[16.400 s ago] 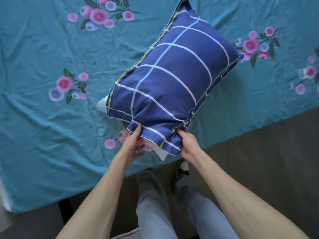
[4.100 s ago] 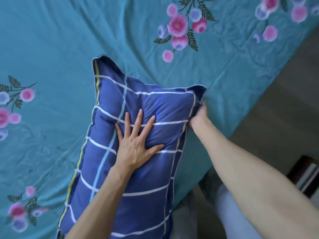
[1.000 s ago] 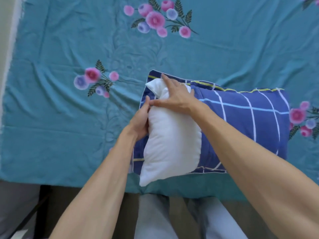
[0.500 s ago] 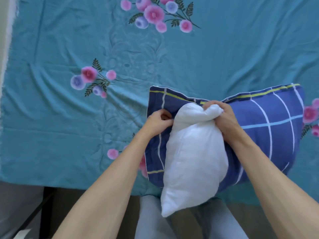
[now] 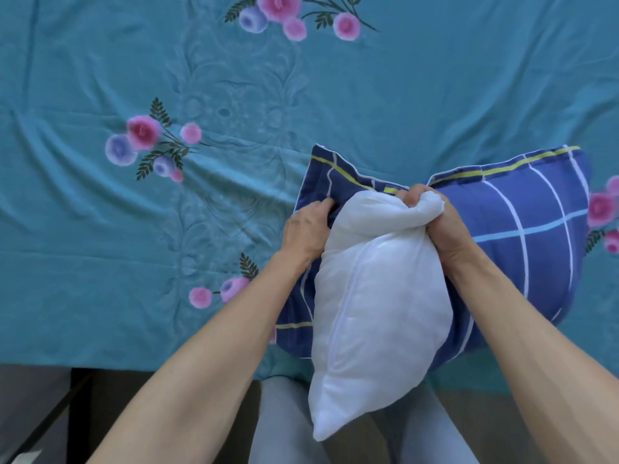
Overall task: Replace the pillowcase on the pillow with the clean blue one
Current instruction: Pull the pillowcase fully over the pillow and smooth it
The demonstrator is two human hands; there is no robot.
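Pillow [image 5: 375,316], long axis running from the bed's near edge inward, is gripped at its far bunched corner by the right hand [image 5: 438,219]. Pillowcase [image 5: 522,236] lies rightward; its open edge is pinched by the left hand [image 5: 306,229], nearer the opening.

— Sleeves?
— None in sight. Both forearms bare from the bottom edge up to the wrists, long and lean, with tendons raised along the right one.
— Rings, watch, bands?
— Nothing visible on the left hand [image 5: 306,229] or the right hand [image 5: 442,226].
— Below the arms?
— Light grey-blue trousers [image 5: 284,426], plain fabric, both legs showing between the forearms at the bottom edge.
— Shoes?
— Hidden, cannot tell.
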